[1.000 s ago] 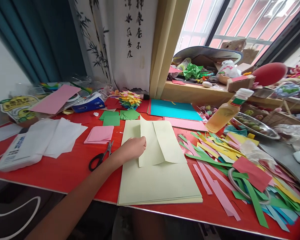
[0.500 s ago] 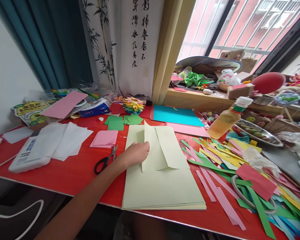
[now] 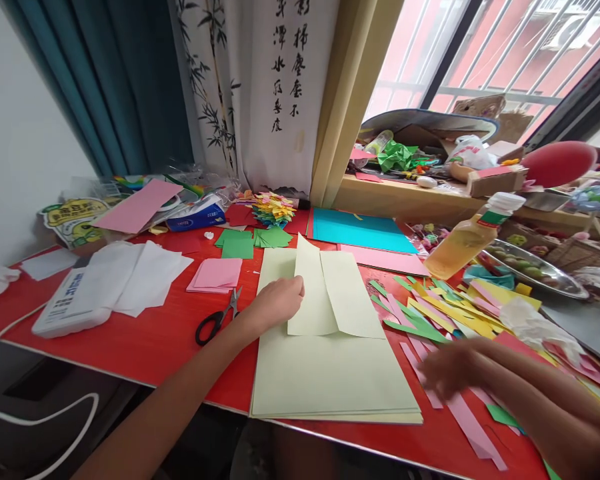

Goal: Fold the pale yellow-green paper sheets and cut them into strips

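My left hand (image 3: 280, 303) is closed in a pinch on the left edge of a pale yellow-green paper sheet (image 3: 311, 307). This creased sheet lies on a stack of larger paper (image 3: 330, 383) of the same colour. Its left part stands up at the top, and its right part (image 3: 353, 293) is partly raised along a crease. My right hand (image 3: 447, 370) hovers at the right of the stack, over cut paper strips, its fingers smeared by motion. Black-handled scissors (image 3: 219, 319) lie left of the stack, close to my left forearm.
Pink squares (image 3: 214, 275) and green squares (image 3: 237, 245) lie at left. Blue sheets (image 3: 357, 231) are behind the stack. A bottle of amber liquid (image 3: 473, 237) and a metal dish (image 3: 535, 267) stand at the back right. A white case (image 3: 75, 307) holds down the far left.
My right hand has come into view from the right. My left hand keeps its pinch on the sheet's left edge. The whole view has shifted slightly.
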Demonstrator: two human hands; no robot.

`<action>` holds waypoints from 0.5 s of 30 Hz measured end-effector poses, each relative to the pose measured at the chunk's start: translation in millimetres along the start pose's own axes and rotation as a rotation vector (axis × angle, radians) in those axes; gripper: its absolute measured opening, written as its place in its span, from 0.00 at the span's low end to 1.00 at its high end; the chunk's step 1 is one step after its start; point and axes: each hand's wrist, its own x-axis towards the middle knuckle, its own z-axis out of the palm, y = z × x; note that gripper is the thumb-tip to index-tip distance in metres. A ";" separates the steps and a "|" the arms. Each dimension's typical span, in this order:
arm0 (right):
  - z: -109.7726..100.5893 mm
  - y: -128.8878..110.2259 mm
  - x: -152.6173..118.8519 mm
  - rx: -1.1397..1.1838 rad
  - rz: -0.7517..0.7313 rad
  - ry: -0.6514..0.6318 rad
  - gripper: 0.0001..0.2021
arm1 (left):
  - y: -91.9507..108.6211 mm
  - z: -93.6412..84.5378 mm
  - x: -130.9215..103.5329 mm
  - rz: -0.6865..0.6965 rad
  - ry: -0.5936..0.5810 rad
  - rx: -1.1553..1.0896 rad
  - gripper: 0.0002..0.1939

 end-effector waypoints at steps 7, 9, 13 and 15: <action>71.0 24.5 125.1 -0.409 -0.020 -0.136 0.22 | 2.6 -7.7 -0.6 -0.055 0.015 0.020 0.06; 88.2 43.7 136.7 -0.520 -0.070 -0.173 0.25 | 3.0 -7.6 0.3 -0.065 0.000 0.032 0.06; 99.7 68.3 139.1 -0.668 -0.131 -0.194 0.26 | 2.8 -5.9 2.6 -0.084 -0.021 0.044 0.05; 99.7 71.8 138.8 -0.694 -0.122 -0.186 0.27 | 2.4 -5.3 3.4 -0.091 -0.033 0.037 0.05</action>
